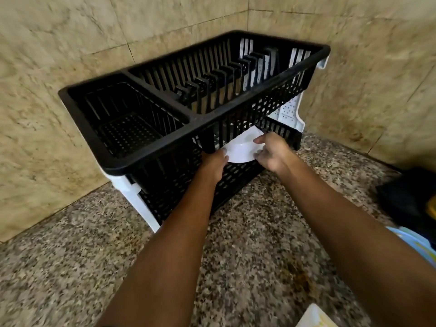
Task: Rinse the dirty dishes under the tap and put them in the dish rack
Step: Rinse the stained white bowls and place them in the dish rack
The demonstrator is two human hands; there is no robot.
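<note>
My left hand point(215, 159) and right hand point(271, 152) pinch opposite edges of a white plate point(241, 149), held at the rack's point(151, 159) lower tier, above the counter point(70, 267).

Both bare forearms reach forward from the bottom of the view and converge toward the middle. The left hand point(213, 161) shows its back to the camera, fingers curled over the near left edge of a plate point(240, 149). The right hand point(271, 152) sits just beside it, thumb on top and fingers curled beneath, pinching the plate's right edge.
</note>
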